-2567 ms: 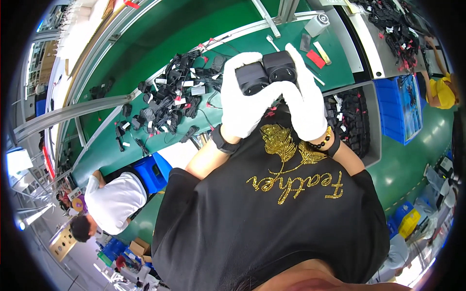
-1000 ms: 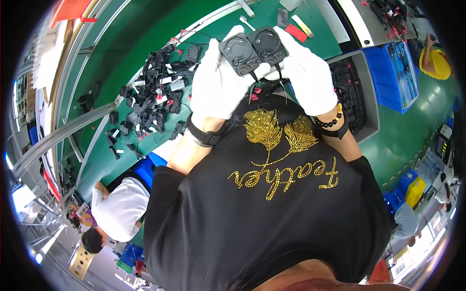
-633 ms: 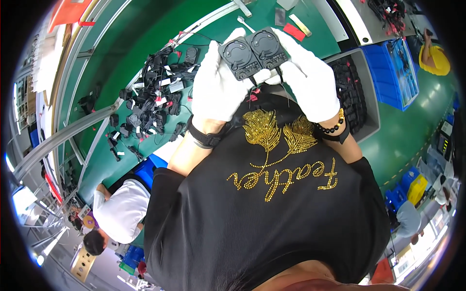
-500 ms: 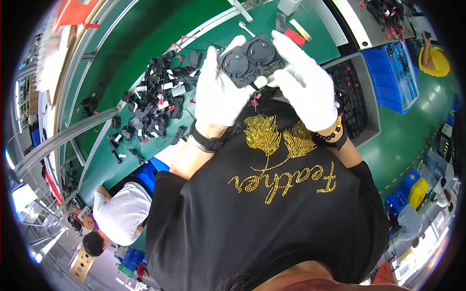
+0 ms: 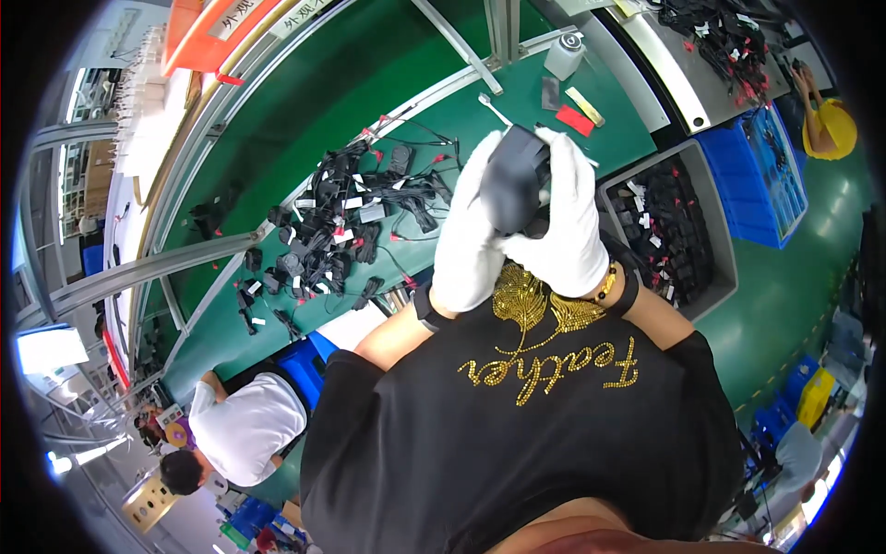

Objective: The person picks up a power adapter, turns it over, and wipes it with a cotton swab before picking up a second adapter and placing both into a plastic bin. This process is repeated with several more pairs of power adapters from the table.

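Observation:
Between my two white-gloved hands is a black plastic device [image 5: 513, 185], held up in front of my chest above the bench edge. Its smooth, curved side is turned upward, and the face with the two round discs is out of sight. My left hand [image 5: 466, 242] is closed along its left side. On the other side my right hand [image 5: 567, 226] grips its right edge, with the fingers at the top and the thumb low. Left of my hands, a heap of black cabled devices [image 5: 323, 217] with white tags and red connector caps lies on the green bench [image 5: 217, 337].
A grey bin [image 5: 723, 254] of similar black parts stands to the right, beside a blue crate [image 5: 734, 189]. Far on the bench are a white bottle [image 5: 564, 61], a red card [image 5: 576, 121] and a white brush [image 5: 496, 109]. Metal rails [image 5: 138, 270] frame the bench. A white-shirted person [image 5: 247, 427] sits at left.
The black device has been turned from its two-disc face to its smooth side and brought lower, nearer my chest. Both hands have come closer together around it. The view has shifted slightly.

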Demonstrator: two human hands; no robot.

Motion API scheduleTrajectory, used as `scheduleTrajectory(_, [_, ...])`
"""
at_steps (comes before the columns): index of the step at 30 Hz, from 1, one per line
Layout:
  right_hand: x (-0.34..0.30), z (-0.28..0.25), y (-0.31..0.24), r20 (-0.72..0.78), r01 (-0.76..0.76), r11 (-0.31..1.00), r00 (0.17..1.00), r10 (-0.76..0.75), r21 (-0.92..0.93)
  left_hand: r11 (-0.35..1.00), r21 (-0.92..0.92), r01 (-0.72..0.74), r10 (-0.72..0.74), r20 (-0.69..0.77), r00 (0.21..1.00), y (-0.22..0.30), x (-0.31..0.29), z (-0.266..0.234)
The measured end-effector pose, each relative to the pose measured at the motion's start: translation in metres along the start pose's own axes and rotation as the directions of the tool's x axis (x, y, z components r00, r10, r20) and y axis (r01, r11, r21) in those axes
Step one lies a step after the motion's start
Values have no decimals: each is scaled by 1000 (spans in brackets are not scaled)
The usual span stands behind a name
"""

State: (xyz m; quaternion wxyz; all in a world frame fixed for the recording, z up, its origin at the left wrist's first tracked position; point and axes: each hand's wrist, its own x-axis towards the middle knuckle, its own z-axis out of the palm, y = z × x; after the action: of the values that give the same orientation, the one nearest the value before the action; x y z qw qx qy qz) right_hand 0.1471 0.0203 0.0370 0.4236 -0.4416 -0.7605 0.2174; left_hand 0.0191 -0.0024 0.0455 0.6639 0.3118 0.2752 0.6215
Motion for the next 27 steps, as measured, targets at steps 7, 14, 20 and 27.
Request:
scheduleTrajectory(7, [4, -19, 26, 347, -323, -127, 874, 341, 938, 915, 372, -159, 58, 268, 962, 11, 16, -4])
scheduleTrajectory(14, [-4, -32, 47, 545, -364, -688, 837, 55, 628, 715, 692, -101, -6, 151, 988, 26, 56, -5])
scheduleTrajectory(20, [-15, -41, 35, 524, -462, -247, 770, 364, 851, 720, 690, 75, -394, 319, 862, 3, 83, 9])
scheduleTrajectory(27, [-29, -51, 36, 146, 52, 951, 989, -8, -303, 687, 726, -4, -377, 362, 853, -38, 100, -8])
